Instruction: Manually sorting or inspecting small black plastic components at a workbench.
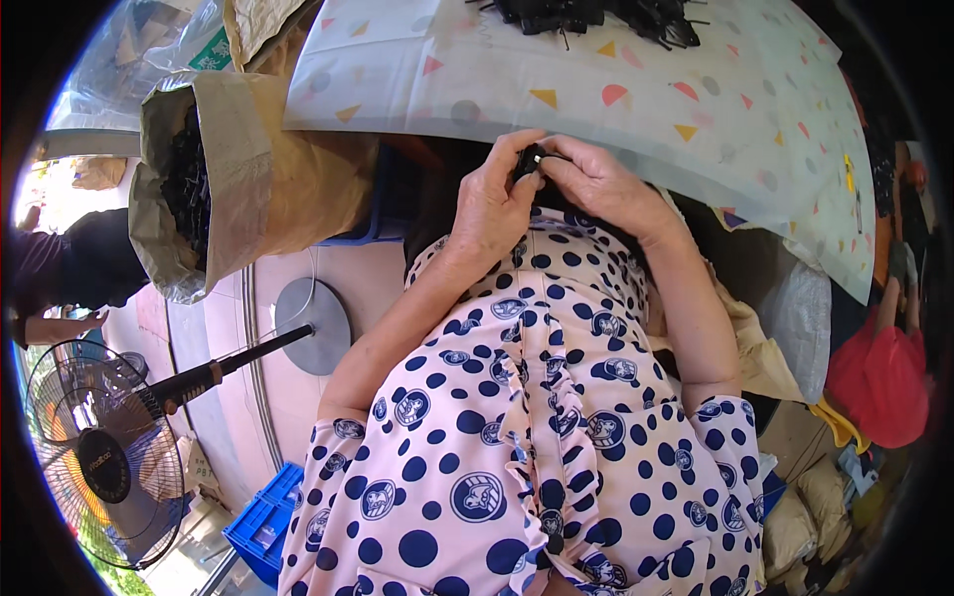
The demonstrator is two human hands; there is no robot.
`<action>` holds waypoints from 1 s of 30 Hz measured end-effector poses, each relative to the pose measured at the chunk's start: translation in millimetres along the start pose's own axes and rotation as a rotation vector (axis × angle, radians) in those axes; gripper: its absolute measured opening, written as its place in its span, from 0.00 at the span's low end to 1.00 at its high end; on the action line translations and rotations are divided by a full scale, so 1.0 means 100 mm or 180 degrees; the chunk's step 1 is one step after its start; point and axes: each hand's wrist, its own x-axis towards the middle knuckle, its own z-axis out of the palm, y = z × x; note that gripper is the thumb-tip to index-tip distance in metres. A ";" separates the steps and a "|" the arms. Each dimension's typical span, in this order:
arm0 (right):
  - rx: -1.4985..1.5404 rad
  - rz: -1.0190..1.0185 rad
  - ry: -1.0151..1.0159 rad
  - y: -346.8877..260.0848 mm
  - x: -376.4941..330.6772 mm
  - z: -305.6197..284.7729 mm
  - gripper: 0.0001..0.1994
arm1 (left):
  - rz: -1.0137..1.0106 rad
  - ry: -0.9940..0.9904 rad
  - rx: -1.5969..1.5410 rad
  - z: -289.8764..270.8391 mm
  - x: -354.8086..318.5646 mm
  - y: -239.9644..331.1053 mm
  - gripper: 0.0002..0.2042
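Observation:
Both hands meet close to my body, just below the near edge of a table. My left hand [494,204] has its fingers curled round a small black part [527,161] with a pale, shiny spot on it. From the other side my right hand [603,189] pinches the same part between thumb and fingers. Most of the part is covered by the fingers, so its exact kind cannot be made out. Beyond the hands, a pile of similar-looking black parts [596,15] with thin prongs lies on the patterned tablecloth [556,70].
To the left stands an open paper sack [248,179] filled with black pieces. A pedestal fan [104,462] and a blue crate [266,521] are further left and nearer. Another person in red [884,372] is at the far right; a dark sleeve [84,263] shows at left.

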 end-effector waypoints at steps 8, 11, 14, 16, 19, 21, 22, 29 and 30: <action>-0.3513 -0.1216 0.2167 -0.04 0.68 -0.68 0.12 | -0.1874 -0.0419 -0.2376 -0.14 -0.07 -0.08 0.06; -0.4305 -0.0980 0.1643 -0.04 0.83 -0.83 0.12 | -0.2065 -0.0394 -0.2552 -0.16 -0.08 -0.06 0.08; -0.4396 -0.1435 0.1454 -0.09 0.89 -0.89 0.10 | -0.2224 -0.0377 -0.2618 -0.20 -0.05 -0.05 0.10; -0.3158 -0.1428 0.1492 -0.18 0.82 -0.87 0.07 | -0.2055 -0.0497 -0.2658 -0.21 -0.04 -0.07 0.08; -0.0614 -0.0554 0.1461 -0.35 0.75 -0.76 0.08 | -0.1085 -0.0327 -0.2056 -0.22 0.06 -0.14 0.06; -0.0238 -0.0366 0.1376 -0.51 0.62 -0.63 0.08 | -0.0655 -0.0013 -0.1456 -0.24 0.18 -0.08 0.13; 0.0162 -0.0191 0.1353 -0.55 0.54 -0.58 0.09 | -0.0214 0.0236 -0.0816 -0.25 0.25 -0.01 0.20; 0.1045 0.0231 0.0733 -0.55 0.20 -0.29 0.06 | 0.0475 0.0229 -0.0049 -0.20 0.50 0.19 0.31; 0.1053 0.0235 0.0748 -0.51 0.18 -0.27 0.06 | 0.0476 0.0065 -0.0124 -0.21 0.50 0.19 0.32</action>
